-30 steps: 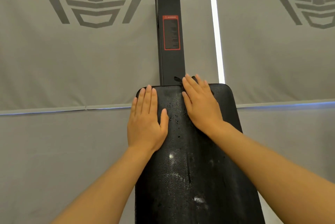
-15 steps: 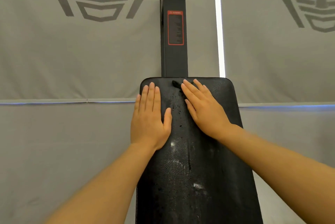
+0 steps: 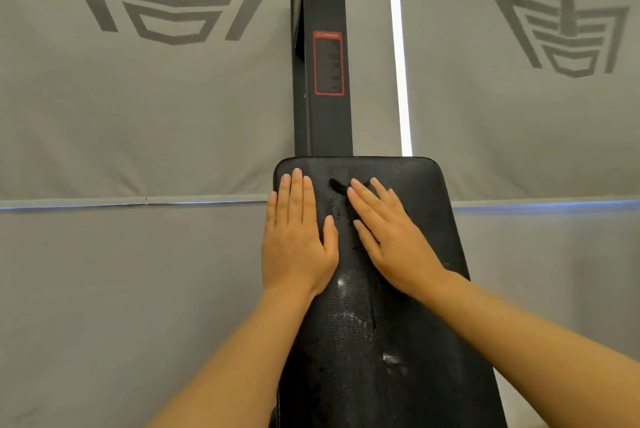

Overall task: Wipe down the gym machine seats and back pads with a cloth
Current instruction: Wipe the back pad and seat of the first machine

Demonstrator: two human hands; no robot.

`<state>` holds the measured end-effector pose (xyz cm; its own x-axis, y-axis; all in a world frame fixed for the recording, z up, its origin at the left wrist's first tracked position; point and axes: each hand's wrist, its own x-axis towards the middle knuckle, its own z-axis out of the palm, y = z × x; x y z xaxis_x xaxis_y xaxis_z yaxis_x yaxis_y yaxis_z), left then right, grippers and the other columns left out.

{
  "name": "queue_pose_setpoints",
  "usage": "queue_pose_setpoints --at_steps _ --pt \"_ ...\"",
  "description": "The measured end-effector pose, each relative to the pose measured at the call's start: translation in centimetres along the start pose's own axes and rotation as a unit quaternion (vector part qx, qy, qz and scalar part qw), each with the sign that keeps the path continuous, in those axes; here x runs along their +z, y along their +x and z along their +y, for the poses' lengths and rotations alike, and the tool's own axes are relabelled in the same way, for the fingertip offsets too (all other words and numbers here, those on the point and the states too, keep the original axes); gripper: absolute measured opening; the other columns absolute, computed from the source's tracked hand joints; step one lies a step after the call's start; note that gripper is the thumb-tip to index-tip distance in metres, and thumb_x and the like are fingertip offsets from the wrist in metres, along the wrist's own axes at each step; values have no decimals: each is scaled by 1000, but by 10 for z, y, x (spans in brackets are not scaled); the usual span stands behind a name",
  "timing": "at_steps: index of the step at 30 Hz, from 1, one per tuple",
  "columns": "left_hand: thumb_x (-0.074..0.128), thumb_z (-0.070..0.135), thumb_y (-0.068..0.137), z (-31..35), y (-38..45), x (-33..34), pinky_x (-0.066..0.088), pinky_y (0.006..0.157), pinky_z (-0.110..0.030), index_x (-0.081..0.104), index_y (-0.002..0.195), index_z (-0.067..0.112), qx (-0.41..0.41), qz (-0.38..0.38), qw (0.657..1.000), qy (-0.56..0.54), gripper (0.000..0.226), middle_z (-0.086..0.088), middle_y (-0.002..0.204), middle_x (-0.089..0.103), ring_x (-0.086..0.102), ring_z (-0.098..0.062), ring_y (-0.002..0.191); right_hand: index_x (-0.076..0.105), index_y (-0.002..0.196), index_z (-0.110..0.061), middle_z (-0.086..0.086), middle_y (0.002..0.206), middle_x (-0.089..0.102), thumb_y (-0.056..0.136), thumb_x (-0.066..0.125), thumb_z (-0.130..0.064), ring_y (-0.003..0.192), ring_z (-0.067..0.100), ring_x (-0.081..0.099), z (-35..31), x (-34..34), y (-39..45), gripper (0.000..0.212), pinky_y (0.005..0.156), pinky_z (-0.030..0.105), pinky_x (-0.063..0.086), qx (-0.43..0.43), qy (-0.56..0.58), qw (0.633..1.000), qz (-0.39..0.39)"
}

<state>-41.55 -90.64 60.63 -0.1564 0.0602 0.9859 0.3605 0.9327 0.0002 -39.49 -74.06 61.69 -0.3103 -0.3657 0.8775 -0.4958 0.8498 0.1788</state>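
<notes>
Your left hand (image 3: 298,237) and right hand (image 3: 388,233) lie flat, fingers straight, on the upper end of the black back pad (image 3: 374,341). No cloth shows. The pad looks wet with droplets; fetch the cloth, then wipe top-down in overlapping strokes.

Grey logo blinds (image 3: 145,109) behind — red-bordered label (image 3: 328,63) on post (image 3: 323,122).

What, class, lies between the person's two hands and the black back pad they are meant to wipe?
Nothing visible. The left hand and right hand lie flat, fingers straight, directly on the upper part of the back pad. No cloth shows under or near either hand in this view.
</notes>
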Motion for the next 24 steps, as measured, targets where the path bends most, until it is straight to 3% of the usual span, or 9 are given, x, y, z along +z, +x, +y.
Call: queue_pose_setpoints --at_steps 4,9,12,15,18,24 --pt "30 35 96 2 -3 2 9 121 -38 27 151 2 -14 19 1000 -10 65 -12 160 23 17 -24 150 28 152 -13 -1 160 22 105 32 -30 148 16 7 0 -7 25 50 121 34 9 -5 -33 999 -1" --pt "29 31 94 0 -5 2 14 122 -37 28 151 3 -37 34 998 -39 64 -10 160 23 17 -19 150 25 153 -11 2 161 19 107 30 -21 149 26 9 -13 -2 84 47 121 36 4 122 -20 991 50" --pt "28 31 95 0 -6 2 11 123 -35 26 152 1 -53 39 997 -39 64 -11 161 20 15 -20 150 32 150 -11 1 158 27 106 36 -22 149 22 13 -15 4 49 46 122 34 6 56 32 996 69" --pt "26 30 95 0 -6 1 12 123 -35 25 152 2 -65 34 996 -40 63 -11 161 21 15 -21 150 38 147 -11 -1 155 31 103 33 -29 147 18 18 -17 12 5 48 122 31 9 -39 12 998 39" --pt "27 29 95 -1 -5 1 7 123 -31 25 152 2 -63 32 997 -44 63 -11 161 20 15 -21 150 40 147 -11 1 154 35 102 31 -30 145 20 24 -12 8 23 49 120 33 16 -64 -16 997 29" --pt "22 32 95 -1 -7 1 9 122 -31 20 154 5 -67 22 995 -67 64 -6 163 14 7 -17 151 26 152 -11 3 161 20 107 30 -22 150 24 8 -23 2 103 47 120 34 1 88 -26 995 40"
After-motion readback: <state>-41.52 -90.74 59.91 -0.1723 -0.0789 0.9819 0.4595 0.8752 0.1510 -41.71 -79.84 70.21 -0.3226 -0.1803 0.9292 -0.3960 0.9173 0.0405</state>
